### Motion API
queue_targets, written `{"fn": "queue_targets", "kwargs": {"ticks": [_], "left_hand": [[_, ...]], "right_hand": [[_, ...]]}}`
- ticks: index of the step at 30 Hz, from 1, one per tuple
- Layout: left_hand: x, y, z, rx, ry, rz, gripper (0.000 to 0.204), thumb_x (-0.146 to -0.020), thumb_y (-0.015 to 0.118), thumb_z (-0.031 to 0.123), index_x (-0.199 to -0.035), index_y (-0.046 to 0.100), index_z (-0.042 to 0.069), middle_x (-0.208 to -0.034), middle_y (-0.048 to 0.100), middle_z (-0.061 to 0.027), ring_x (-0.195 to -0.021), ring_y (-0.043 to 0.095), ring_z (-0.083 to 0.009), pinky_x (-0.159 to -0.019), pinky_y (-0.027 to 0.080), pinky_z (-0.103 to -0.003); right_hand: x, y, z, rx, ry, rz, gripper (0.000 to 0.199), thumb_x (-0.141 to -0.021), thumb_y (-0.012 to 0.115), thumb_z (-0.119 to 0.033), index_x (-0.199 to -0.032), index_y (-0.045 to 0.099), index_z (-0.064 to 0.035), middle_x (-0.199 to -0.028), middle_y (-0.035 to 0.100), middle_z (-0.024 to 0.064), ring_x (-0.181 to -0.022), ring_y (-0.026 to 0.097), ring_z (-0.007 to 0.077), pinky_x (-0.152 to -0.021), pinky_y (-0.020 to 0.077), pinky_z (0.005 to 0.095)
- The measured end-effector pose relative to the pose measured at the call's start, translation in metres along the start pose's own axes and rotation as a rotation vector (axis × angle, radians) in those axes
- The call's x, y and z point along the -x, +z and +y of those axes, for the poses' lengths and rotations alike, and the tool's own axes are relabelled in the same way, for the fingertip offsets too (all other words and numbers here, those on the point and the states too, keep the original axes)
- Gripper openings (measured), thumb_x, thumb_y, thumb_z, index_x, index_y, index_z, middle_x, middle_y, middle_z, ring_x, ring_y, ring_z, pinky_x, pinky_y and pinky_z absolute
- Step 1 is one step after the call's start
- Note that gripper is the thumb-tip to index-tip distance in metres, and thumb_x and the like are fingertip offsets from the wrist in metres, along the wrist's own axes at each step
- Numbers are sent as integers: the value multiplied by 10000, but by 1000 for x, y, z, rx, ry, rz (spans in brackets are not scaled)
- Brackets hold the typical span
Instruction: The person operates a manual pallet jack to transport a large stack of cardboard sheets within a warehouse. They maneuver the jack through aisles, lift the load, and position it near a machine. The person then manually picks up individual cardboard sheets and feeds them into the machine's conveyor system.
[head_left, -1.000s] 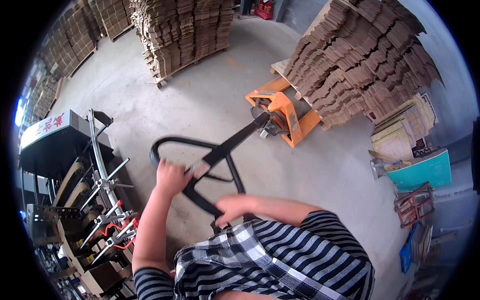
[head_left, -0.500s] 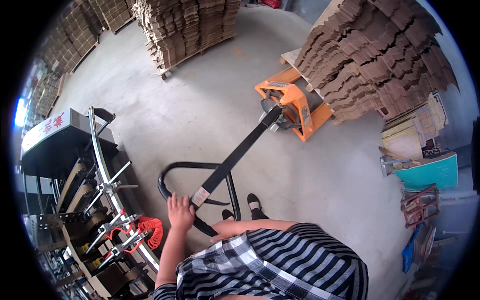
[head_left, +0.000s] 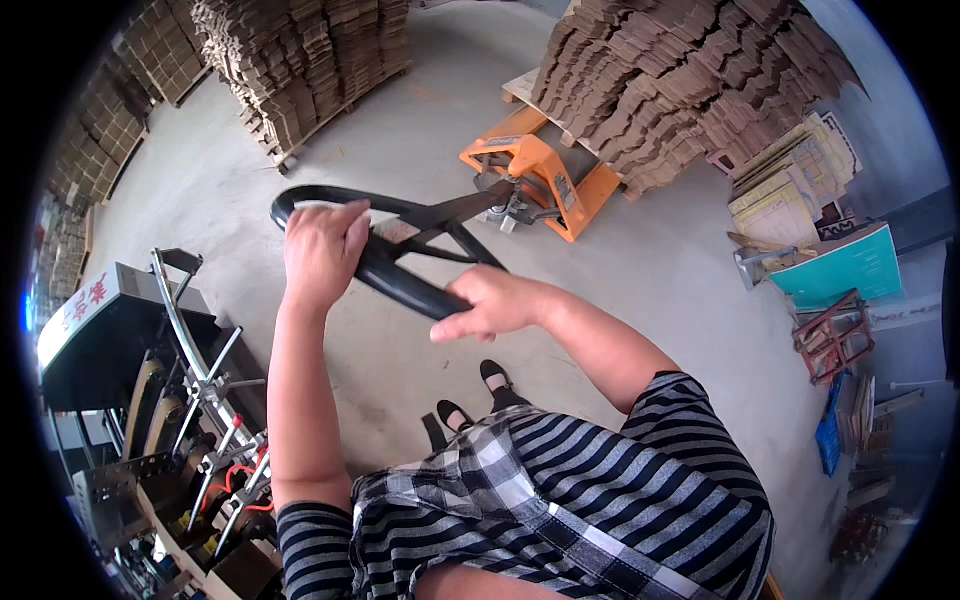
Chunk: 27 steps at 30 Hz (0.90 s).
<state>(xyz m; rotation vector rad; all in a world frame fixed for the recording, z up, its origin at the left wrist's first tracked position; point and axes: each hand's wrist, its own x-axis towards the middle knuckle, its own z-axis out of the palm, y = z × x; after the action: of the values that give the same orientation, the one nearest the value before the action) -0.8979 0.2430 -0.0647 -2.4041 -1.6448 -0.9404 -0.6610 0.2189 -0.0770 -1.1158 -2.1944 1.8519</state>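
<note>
Both my hands are on the black loop handle [head_left: 410, 284] of an orange pallet jack [head_left: 540, 160]. My left hand [head_left: 322, 250] is closed over the left part of the loop. Toward the loop's right end, my right hand [head_left: 492, 303] wraps it, its thumb side toward me. The handle's shaft [head_left: 470, 205] runs away to the jack's base. That base stands at the edge of a wooden pallet [head_left: 575, 135], which bears a tall stack of flat brown cardboard [head_left: 680, 85]. The jack's forks are mostly hidden by the pallet.
Another pallet of cardboard [head_left: 310, 70] stands at the far left. Close on my left is a machine with metal rails [head_left: 190, 330] and a grey box [head_left: 120, 310]. Along the right wall lean cardboard sheets [head_left: 785, 200], a teal board [head_left: 845, 265] and a red metal frame [head_left: 832, 340].
The handle has come up from low near my feet, and both hands have risen with it. My view has shifted, and the jack and stacks now appear further up and left.
</note>
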Motion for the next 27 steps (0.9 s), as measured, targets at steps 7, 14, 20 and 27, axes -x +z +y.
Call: {"fn": "queue_targets", "kwargs": {"ticks": [7, 14, 20, 27], "left_hand": [[202, 55, -60, -259, -91, -319, 232, -815, 565, 212, -999, 657, 104, -1020, 600, -99, -1062, 507, -318, -993, 333, -493], [326, 98, -51, -306, -334, -996, 435, -886, 466, 460, -1113, 641, 132, -1191, 586, -82, -1249, 401, -306, -1096, 183, -490], [125, 44, -35, -302, -100, -683, 387, -851, 539, 456, -969, 699, 124, -677, 650, -134, -688, 634, -282, -738, 446, -416], [32, 11, -4, -39, -42, -155, 215, -788, 624, 269, -943, 690, 135, -691, 635, -74, -691, 597, -281, -719, 410, -400]], "right_hand": [[-49, 178, 107, 280, -164, -81, 555, -733, 640, -555, -792, 602, -5, -684, 624, 192, -688, 619, 395, -614, 482, 462], [-80, 291, 250, 398, -184, -442, 340, -814, 604, -303, -976, 584, -4, -870, 655, 193, -843, 634, 375, -684, 490, 469], [-22, 116, 67, 517, -66, -260, 476, -795, 621, -464, -717, 624, 6, -660, 618, 192, -662, 629, 365, -581, 480, 459], [15, 33, 27, 273, -111, 109, 625, -755, 592, -639, -681, 641, -21, -604, 602, 167, -595, 616, 326, -544, 464, 426]]}}
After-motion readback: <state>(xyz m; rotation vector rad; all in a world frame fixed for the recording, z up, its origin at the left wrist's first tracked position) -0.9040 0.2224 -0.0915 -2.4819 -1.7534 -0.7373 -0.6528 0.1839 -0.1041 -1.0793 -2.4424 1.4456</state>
